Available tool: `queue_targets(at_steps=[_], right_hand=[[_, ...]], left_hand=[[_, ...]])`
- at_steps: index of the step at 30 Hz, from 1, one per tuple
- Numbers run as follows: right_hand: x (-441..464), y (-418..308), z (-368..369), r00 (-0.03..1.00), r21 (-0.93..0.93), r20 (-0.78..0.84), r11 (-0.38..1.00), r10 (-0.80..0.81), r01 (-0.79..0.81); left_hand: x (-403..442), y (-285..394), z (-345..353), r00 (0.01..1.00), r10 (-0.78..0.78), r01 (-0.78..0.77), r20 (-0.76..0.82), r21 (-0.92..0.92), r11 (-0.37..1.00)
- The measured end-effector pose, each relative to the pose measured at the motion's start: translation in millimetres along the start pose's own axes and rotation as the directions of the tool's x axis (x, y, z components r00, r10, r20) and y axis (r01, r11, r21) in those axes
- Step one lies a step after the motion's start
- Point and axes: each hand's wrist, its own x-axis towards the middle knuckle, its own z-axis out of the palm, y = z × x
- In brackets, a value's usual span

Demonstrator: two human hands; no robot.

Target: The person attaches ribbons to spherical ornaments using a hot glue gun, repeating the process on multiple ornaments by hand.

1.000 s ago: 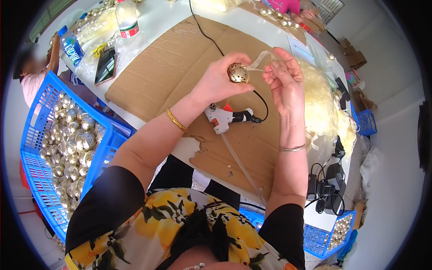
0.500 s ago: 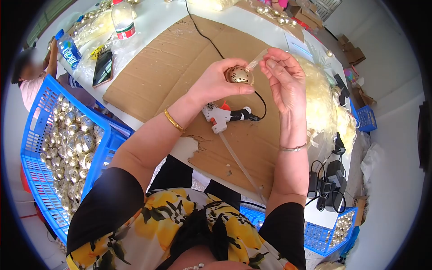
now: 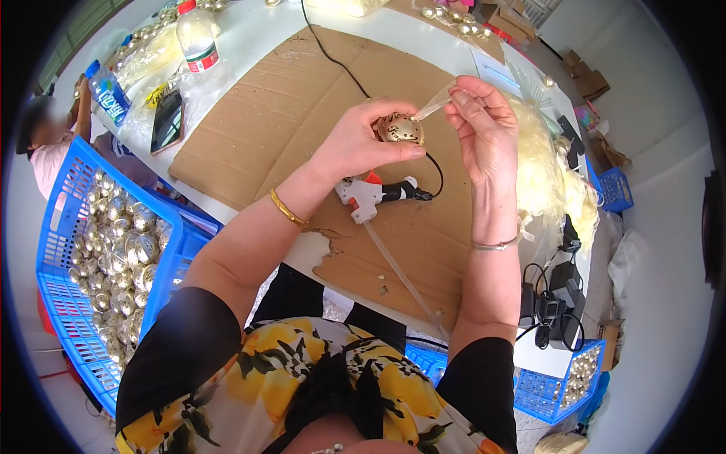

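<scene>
Over the cardboard sheet, my left hand is closed round a shiny gold ball ornament with dark markings. My right hand pinches the end of a pale translucent ribbon, whose other end meets the top of the ball. The ribbon slants up from the ball to my right fingertips. Below my hands a white hot glue gun with a black handle lies on the cardboard. A long clear glue stick sticks out of it towards me.
At left stands a blue basket full of gold balls. A phone and two bottles, one red-capped, one blue, sit far left near a seated person. Pale ribbon bundles and black adapters lie right.
The view has shifted slightly. My right hand still pinches the ribbon, which now looks more stretched out, and my left hand keeps hold of the ball.
</scene>
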Motion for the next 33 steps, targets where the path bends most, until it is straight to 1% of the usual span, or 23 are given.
queue_targets(at_steps=[2,3,5,6,8,12,14,15,17,18,20,21,23,24,26,27,29,30,32,33], right_hand=[[0.0,0.6,-1.1,1.000,-0.020,0.003,1.000,0.001,-0.001],[-0.3,0.9,-0.3,1.000,-0.020,0.001,1.000,0.001,-0.001],[-0.9,2.2,2.6,1.000,0.000,-0.005,1.000,-0.026,0.026],[-0.7,3.2,2.8,1.000,0.000,-0.007,1.000,-0.026,0.026],[0.0,5.2,2.3,1.000,0.035,0.008,0.999,-0.023,0.023],[-0.5,6.4,4.6,0.999,0.020,-0.040,1.000,-0.021,0.022],[-0.9,3.9,4.7,0.999,-0.034,-0.049,0.999,-0.013,0.011],[-1.5,3.7,3.6,0.999,-0.034,-0.049,0.999,-0.010,0.008],[-0.6,2.2,1.3,0.998,-0.112,-0.057,0.993,-0.031,0.025],[-0.6,2.0,0.8,0.998,-0.111,-0.057,0.994,-0.031,0.024],[-0.8,1.9,0.3,0.997,-0.180,-0.056,0.983,-0.055,0.044],[-1.2,1.8,0.7,0.997,-0.180,-0.057,0.983,-0.054,0.043],[-1.9,1.0,2.4,0.994,-0.264,-0.067,0.962,-0.085,0.064],[-1.9,1.0,3.4,0.994,-0.264,-0.066,0.962,-0.085,0.065],[-1.8,1.2,5.2,0.967,-0.440,0.003,0.868,-0.256,0.232],[-1.9,0.6,4.8,0.967,-0.440,0.002,0.868,-0.256,0.231],[-2.6,-0.5,3.2,0.960,-0.558,0.002,0.796,-0.281,0.234],[-2.5,0.8,2.5,0.960,-0.559,0.000,0.796,-0.281,0.233],[-1.1,4.6,0.7,0.969,-0.524,-0.024,0.829,-0.245,0.196],[-1.0,5.2,1.1,0.969,-0.525,-0.028,0.828,-0.246,0.195]], left_hand=[[-0.1,1.3,0.1,1.000,0.021,-0.020,-0.004,0.112,0.994],[0.3,-0.3,0.0,1.000,0.020,-0.019,-0.003,0.111,0.994],[1.8,-5.1,-0.6,0.995,0.095,-0.097,0.023,0.157,0.983],[1.5,-4.8,0.1,0.995,0.094,-0.097,0.025,0.157,0.983],[0.3,-2.7,2.1,0.998,0.038,-0.039,0.049,0.016,0.999],[-0.6,0.7,2.9,0.995,0.034,-0.030,0.093,-0.044,0.999],[-0.3,0.3,5.4,0.998,0.042,-0.036,0.046,-0.125,0.992],[-1.1,-1.2,5.1,0.998,0.040,-0.034,0.045,-0.126,0.992],[-0.8,-4.2,3.4,1.000,0.016,-0.015,0.027,-0.039,0.999],[-1.0,-2.7,2.7,1.000,0.015,-0.014,0.027,-0.038,0.999],[-1.2,2.6,1.6,0.998,-0.057,0.053,0.039,0.095,0.994],[-1.8,4.9,1.4,0.998,-0.057,0.053,0.038,0.095,0.994],[-2.2,8.3,1.8,0.996,-0.084,0.080,0.014,0.174,0.981],[-1.6,6.3,1.6,0.996,-0.083,0.079,0.014,0.174,0.981],[0.0,-0.7,0.8,1.000,0.000,0.001,-0.006,0.169,0.986],[0.2,-1.6,1.1,1.000,0.000,0.001,-0.006,0.169,0.986],[0.3,-3.2,2.3,1.000,0.005,-0.005,0.001,0.133,0.991],[0.1,-4.6,2.3,1.000,0.004,-0.004,0.003,0.132,0.991],[0.2,-7.0,2.0,0.997,0.003,-0.003,0.073,-0.003,1.000],[-0.4,-5.8,2.1,0.997,0.002,-0.002,0.077,-0.004,1.000]])
